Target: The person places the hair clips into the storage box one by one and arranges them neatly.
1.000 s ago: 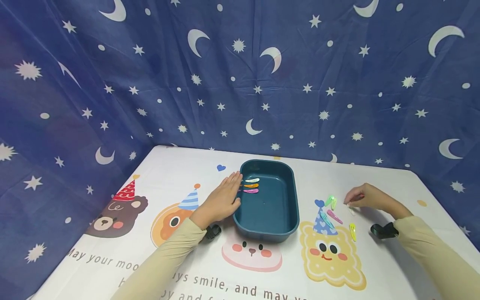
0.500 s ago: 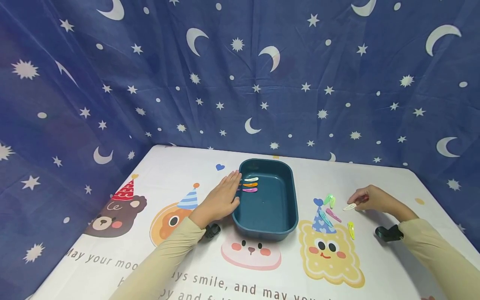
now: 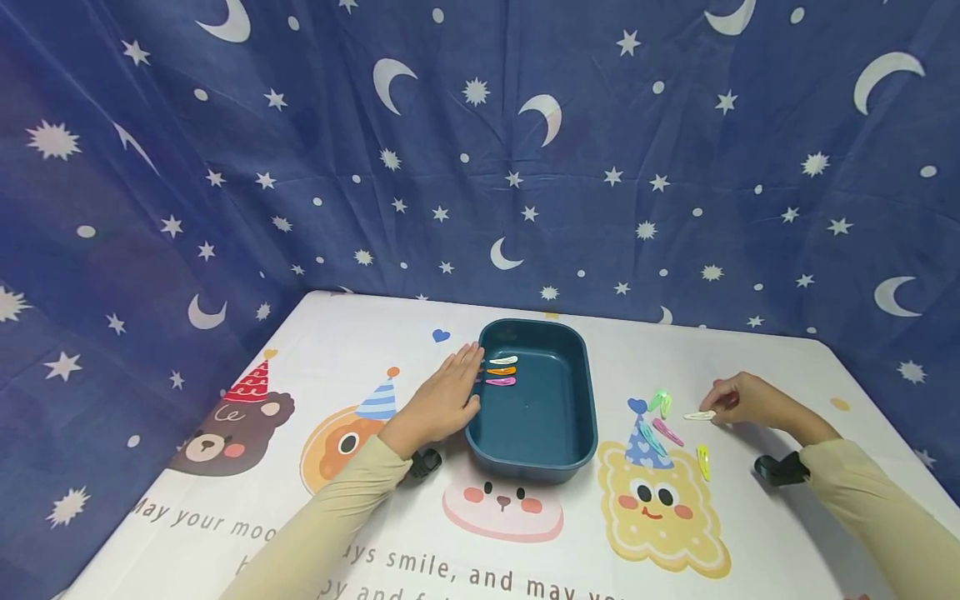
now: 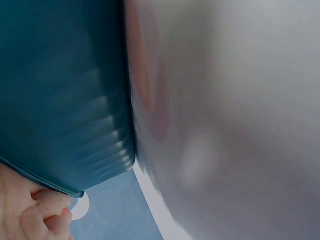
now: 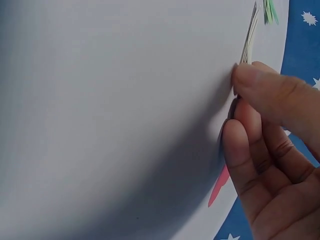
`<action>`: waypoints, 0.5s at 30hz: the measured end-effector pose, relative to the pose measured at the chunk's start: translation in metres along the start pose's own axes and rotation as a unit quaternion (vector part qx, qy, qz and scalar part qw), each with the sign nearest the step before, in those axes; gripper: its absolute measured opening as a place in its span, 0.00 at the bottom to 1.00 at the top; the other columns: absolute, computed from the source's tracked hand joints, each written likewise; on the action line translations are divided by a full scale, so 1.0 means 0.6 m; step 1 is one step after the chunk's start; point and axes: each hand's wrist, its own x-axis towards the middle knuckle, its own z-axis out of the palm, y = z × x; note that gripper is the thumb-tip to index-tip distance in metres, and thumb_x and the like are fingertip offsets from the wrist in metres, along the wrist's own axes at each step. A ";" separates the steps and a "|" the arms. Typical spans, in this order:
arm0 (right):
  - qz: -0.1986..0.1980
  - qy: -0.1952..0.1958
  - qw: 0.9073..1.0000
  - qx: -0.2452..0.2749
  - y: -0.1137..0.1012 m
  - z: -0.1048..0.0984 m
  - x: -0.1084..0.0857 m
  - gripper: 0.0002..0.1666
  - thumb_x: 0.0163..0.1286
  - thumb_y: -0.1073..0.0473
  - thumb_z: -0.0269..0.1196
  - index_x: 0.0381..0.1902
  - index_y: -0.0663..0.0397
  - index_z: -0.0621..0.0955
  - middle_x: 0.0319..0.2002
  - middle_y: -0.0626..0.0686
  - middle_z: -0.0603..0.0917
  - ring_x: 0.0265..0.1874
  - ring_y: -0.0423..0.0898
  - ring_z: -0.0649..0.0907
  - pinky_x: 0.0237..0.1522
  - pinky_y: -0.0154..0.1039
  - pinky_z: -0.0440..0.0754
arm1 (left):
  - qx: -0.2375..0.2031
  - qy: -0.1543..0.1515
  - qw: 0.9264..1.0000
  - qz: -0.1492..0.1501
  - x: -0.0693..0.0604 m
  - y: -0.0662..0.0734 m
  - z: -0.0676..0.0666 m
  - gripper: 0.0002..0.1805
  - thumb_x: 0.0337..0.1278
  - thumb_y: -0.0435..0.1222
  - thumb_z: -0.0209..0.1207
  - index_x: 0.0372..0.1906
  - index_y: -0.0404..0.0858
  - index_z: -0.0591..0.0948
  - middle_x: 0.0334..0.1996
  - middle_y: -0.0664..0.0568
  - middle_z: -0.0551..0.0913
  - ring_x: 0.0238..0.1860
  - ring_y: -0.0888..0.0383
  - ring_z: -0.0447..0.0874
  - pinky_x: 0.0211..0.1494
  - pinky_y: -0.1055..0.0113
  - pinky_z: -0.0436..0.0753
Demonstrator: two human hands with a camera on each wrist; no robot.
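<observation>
My right hand [image 3: 757, 404] pinches a white snap hair clip [image 3: 699, 416] between thumb and fingertips, just above the table. In the right wrist view, the clip [image 5: 250, 37] points away past the thumb, and a red clip [image 5: 218, 186] shows behind the fingers. My left hand [image 3: 438, 396] rests with extended fingers against the left rim of a dark teal box [image 3: 540, 429]. Inside, a white clip [image 3: 503, 361], an orange clip [image 3: 502, 371] and a pink clip [image 3: 501, 382] lie in a row at the left wall.
Left of the right hand lie green clips [image 3: 661, 403], a pink clip [image 3: 667, 432], a light blue clip [image 3: 652, 440] and a yellow clip [image 3: 702, 462]. A printed white cloth [image 3: 345, 333] covers the table. Behind it hangs a blue curtain [image 3: 570, 208] with stars and moons.
The right hand has lifted the white hair clip from the table, shifted slightly right and turned the clip sideways. The left hand stays at the box rim.
</observation>
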 end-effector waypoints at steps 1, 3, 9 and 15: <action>-0.006 -0.002 1.000 0.002 0.001 -0.001 0.000 0.09 0.46 0.71 0.70 0.29 0.65 0.85 0.21 0.47 0.82 0.20 0.29 0.72 0.24 0.28 0.78 | -0.001 -0.001 1.000 -0.001 0.000 0.001 -0.001 0.37 0.63 0.40 0.45 0.73 0.31 0.50 0.74 0.42 0.50 0.76 0.50 0.44 0.78 0.56 0.48; -0.016 -0.006 1.000 0.006 0.002 -0.002 0.000 0.08 0.46 0.71 0.70 0.28 0.64 0.85 0.21 0.47 0.81 0.20 0.30 0.72 0.24 0.28 0.77 | 0.000 -0.001 1.000 -0.003 0.000 0.001 0.000 0.37 0.63 0.40 0.45 0.73 0.31 0.50 0.74 0.43 0.50 0.76 0.50 0.43 0.78 0.56 0.48; -0.032 -0.008 0.999 0.015 0.006 -0.008 -0.001 0.07 0.47 0.70 0.69 0.28 0.63 0.84 0.20 0.47 0.81 0.19 0.30 0.73 0.23 0.29 0.78 | 0.000 -0.007 1.000 -0.008 0.002 0.000 0.003 0.37 0.64 0.40 0.46 0.73 0.32 0.48 0.75 0.43 0.49 0.76 0.51 0.42 0.78 0.58 0.47; -0.022 0.001 1.000 0.018 -0.002 -0.025 0.000 0.07 0.49 0.69 0.69 0.29 0.62 0.84 0.21 0.46 0.83 0.20 0.30 0.74 0.25 0.29 0.78 | 0.002 -0.005 1.000 -0.008 0.003 -0.001 0.003 0.37 0.64 0.40 0.46 0.73 0.32 0.48 0.75 0.43 0.49 0.76 0.51 0.42 0.78 0.57 0.47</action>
